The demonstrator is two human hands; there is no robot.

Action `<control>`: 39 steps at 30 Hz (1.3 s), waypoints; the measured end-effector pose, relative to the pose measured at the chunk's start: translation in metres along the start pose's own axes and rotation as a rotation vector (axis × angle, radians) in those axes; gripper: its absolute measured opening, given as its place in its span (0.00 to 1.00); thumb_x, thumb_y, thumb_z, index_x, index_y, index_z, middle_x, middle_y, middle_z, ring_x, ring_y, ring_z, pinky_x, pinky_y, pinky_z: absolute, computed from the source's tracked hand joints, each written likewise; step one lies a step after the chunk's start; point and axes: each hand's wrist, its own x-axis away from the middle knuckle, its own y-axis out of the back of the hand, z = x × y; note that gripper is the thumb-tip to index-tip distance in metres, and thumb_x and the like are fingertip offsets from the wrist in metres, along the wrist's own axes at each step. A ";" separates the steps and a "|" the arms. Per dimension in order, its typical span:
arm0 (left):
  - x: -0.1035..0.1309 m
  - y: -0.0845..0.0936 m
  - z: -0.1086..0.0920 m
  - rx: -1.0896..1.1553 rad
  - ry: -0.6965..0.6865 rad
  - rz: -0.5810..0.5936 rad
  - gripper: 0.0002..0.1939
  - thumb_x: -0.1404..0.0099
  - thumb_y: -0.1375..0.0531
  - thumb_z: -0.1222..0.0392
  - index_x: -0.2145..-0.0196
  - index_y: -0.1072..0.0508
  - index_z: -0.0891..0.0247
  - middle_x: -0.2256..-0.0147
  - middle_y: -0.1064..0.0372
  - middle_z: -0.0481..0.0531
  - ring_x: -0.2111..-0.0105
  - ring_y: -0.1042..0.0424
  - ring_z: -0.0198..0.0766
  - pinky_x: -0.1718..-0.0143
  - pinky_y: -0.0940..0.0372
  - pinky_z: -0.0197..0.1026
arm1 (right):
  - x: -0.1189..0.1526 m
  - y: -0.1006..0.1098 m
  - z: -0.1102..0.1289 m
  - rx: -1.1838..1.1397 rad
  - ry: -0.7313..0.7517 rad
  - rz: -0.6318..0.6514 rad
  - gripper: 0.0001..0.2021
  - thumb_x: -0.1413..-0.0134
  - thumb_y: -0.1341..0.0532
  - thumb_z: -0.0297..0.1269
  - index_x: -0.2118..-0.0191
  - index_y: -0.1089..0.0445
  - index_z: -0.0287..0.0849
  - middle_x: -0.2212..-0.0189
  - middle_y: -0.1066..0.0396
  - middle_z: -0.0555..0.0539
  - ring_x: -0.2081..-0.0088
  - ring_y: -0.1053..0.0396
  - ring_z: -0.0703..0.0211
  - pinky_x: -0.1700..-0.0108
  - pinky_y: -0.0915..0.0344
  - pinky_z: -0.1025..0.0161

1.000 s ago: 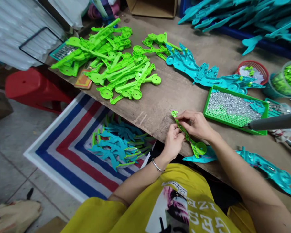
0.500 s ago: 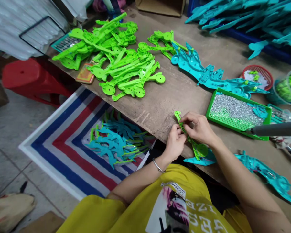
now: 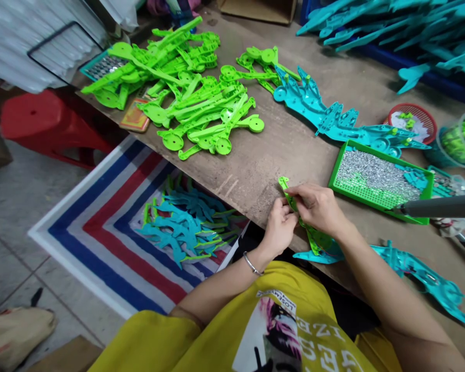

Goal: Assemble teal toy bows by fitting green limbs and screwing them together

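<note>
At the table's front edge, my left hand (image 3: 279, 227) is closed around the side of a long green plastic part (image 3: 314, 238). The fingers of my right hand (image 3: 316, 207) are pinched at the same part, near its hooked upper end. Whether a small piece sits between the right fingertips is hidden. The green part's round lower end lies over a turquoise plastic part (image 3: 318, 257), which my right forearm partly covers. Another turquoise part (image 3: 426, 274) with a thin red wire lies to the right of that forearm.
Green parts (image 3: 209, 113) are heaped on the left of the table. Turquoise parts (image 3: 313, 106) lie further back. A green tray (image 3: 335, 178) holds small screws, and a grey tool (image 3: 442, 206) juts over it. A striped sheet (image 3: 89, 227) below carries turquoise-and-green pieces (image 3: 184, 227).
My right hand has shifted slightly, its fingers drawing closer to the green part. My left hand stays where it was. The whole view has moved a little.
</note>
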 end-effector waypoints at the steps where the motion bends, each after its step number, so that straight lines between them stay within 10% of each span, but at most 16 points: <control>1: 0.000 0.000 0.000 -0.003 -0.004 0.001 0.16 0.41 0.40 0.70 0.55 0.36 0.62 0.60 0.25 0.51 0.63 0.25 0.35 0.64 0.33 0.34 | 0.000 0.000 0.000 -0.007 -0.002 -0.005 0.16 0.48 0.43 0.21 0.57 0.23 0.40 0.63 0.19 0.45 0.61 0.21 0.55 0.57 0.27 0.61; 39: 0.003 -0.001 -0.003 -0.003 -0.026 0.021 0.16 0.39 0.40 0.70 0.54 0.36 0.62 0.56 0.24 0.55 0.57 0.24 0.37 0.59 0.31 0.36 | 0.027 -0.016 0.010 -0.084 -0.268 -0.138 0.12 0.40 0.42 0.29 0.51 0.35 0.44 0.59 0.19 0.43 0.57 0.19 0.53 0.59 0.24 0.58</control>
